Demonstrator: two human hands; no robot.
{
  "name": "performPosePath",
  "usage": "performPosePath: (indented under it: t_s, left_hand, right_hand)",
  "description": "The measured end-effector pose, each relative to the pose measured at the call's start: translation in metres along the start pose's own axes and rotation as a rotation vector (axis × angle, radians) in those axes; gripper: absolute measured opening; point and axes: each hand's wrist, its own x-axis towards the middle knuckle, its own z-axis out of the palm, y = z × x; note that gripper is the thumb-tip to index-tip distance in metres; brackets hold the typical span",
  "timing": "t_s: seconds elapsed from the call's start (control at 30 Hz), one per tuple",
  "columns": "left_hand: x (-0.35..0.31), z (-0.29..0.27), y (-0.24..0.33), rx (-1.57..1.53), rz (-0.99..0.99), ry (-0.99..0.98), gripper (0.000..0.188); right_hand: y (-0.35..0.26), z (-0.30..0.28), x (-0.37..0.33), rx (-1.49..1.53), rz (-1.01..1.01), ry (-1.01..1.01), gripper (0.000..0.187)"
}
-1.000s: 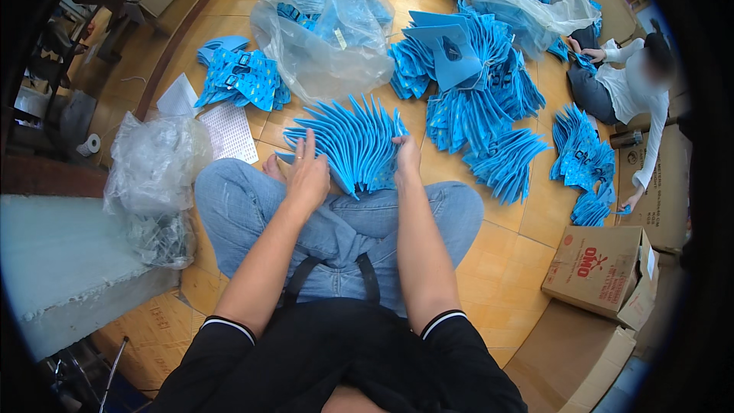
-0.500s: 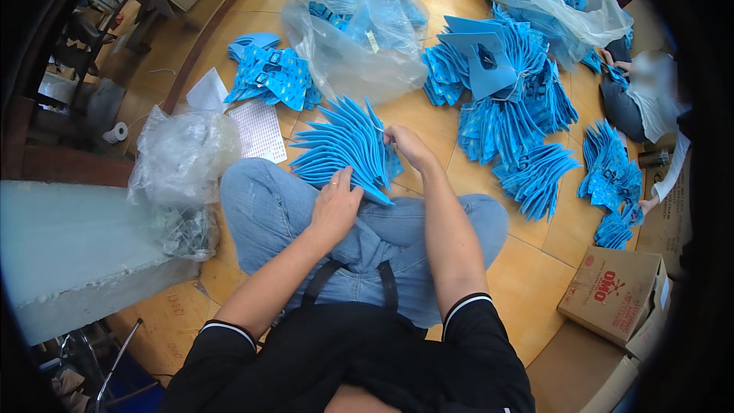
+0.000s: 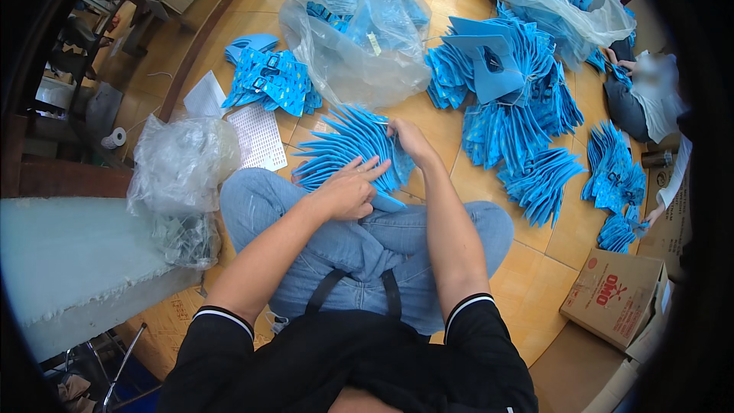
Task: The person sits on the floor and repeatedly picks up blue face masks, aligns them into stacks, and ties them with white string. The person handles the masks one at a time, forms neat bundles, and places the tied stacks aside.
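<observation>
A fanned bundle of flat blue fabric pieces (image 3: 336, 149) lies in front of my crossed legs, its edges spread like pages. My left hand (image 3: 350, 190) rests on the bundle's near side, with its index and middle fingers stretched out and apart across the pieces. At the bundle's far right end, my right hand (image 3: 413, 141) is closed, thumb and fingers pinching its edge. A small pale bit shows beside those fingertips, too small to name. The undersides of the pieces are hidden.
Tied blue bundles with dark buckles (image 3: 508, 92) lie at the right, more (image 3: 271, 80) at the far left. Clear plastic bags (image 3: 359, 69) stand beyond. Crumpled plastic (image 3: 183, 160), a printed sheet (image 3: 257, 138) and a cardboard box (image 3: 614, 294) lie around. Another person (image 3: 657, 99) sits at right.
My left hand has slid a little right and its fingers have spread over the bundle. My right hand stays pinched at the far end. The bundle's pieces have shifted and fanned out differently.
</observation>
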Motion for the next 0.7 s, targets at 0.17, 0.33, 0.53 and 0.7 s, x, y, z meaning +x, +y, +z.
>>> performPosePath:
  t_s: [0.17, 0.33, 0.53, 0.7]
  left_hand:
    - [-0.002, 0.009, -0.002, -0.135, 0.016, -0.039, 0.015]
    - [-0.01, 0.009, 0.009, -0.124, 0.007, -0.042, 0.013]
    - [-0.039, 0.015, 0.016, -0.822, -0.268, 0.189, 0.016]
    - [-0.024, 0.004, 0.005, -1.636, -0.506, 0.383, 0.026]
  right_hand:
    - [-0.005, 0.009, 0.014, 0.005, -0.017, -0.086, 0.031]
    - [-0.002, 0.014, 0.008, -0.083, -0.06, -0.204, 0.03]
    - [0.015, 0.029, -0.016, 0.086, -0.002, -0.094, 0.028]
    - [0.029, 0.038, -0.016, 0.513, 0.092, -0.006, 0.025]
